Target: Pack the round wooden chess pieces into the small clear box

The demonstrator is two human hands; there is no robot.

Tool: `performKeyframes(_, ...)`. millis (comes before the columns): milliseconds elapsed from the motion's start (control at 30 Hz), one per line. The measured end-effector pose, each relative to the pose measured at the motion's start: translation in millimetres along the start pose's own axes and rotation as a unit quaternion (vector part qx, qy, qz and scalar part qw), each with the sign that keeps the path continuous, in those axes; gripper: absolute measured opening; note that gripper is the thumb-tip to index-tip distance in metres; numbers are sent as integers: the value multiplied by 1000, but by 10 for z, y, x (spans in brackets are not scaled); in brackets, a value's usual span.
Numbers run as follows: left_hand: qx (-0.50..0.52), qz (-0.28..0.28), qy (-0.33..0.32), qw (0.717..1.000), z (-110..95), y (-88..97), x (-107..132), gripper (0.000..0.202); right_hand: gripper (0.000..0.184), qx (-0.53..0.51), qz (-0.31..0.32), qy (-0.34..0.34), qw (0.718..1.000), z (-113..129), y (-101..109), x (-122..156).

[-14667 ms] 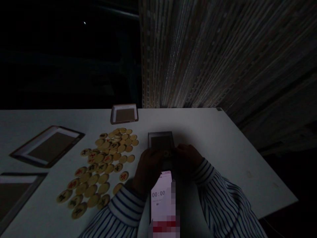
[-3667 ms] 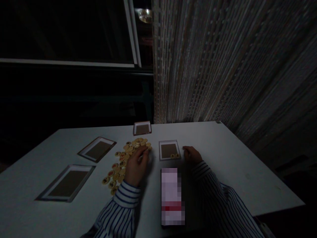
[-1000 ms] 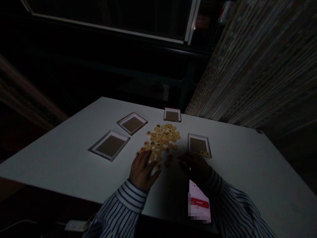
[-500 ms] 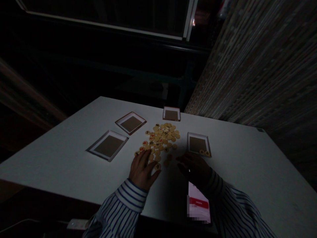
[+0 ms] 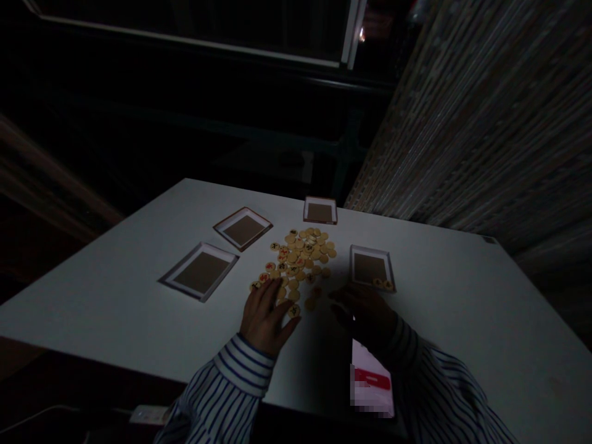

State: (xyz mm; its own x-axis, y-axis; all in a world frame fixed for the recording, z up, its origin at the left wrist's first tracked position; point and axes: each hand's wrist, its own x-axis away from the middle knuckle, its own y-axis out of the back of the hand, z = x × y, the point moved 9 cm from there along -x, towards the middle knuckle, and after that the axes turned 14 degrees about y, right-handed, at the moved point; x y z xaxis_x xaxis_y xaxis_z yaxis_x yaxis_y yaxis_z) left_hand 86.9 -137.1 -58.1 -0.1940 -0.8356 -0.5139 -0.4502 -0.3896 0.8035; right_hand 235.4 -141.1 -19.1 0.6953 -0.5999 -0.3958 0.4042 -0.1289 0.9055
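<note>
A heap of round wooden xiangqi pieces, some marked in red or black characters, lies mid-table. At its near left edge rests my left hand, fingers spread and palm down over a few pieces. A black-marked piece sits between its thumb and forefinger, apparently loose on the table. My right hand, in deep shadow, hovers right of the heap; thumb and fingers are apart with nothing visible between them. Just beyond it is a shallow tray with two pieces along its near edge.
Other shallow trays stand around the heap: one at left, one farther back and one at the far side. A lit phone lies below my right wrist. Strand curtains hang along the table's right side. The room is dim.
Both hands keep almost the same pose and place. The view has shifted very slightly and the scene looks a little darker; no piece has visibly moved.
</note>
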Motion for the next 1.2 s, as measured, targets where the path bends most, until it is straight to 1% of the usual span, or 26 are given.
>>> performKeyframes(200, -8, 1, -11, 1000, -6, -32, 16, 25, 22, 0, -5, -4, 1000, -8, 14, 18)
performKeyframes(400, -3, -3, -15, 1000, -35, -12, 4, 25, 23, 0, 0, -7, 1000, -2, 32, 33)
performKeyframes(633, 2, -4, -15, 1000, -35, -14, -2, 24, 23, -2, -16, 4, 1000, 19, 72, 8)
performKeyframes(833, 6, -1, -12, 1000, -22, -24, 9, 25, 23, -6, 3, -3, 1000, 18, 51, 9)
performKeyframes(967, 6, -2, -17, 1000, -13, -39, 18, 25, 24, -4, -3, 1, 1000, 21, 62, 20)
performKeyframes(1200, 8, 4, -24, 1000, -23, -51, 21, 25, 25, 0, 6, -7, 1000, 3, 38, 29)
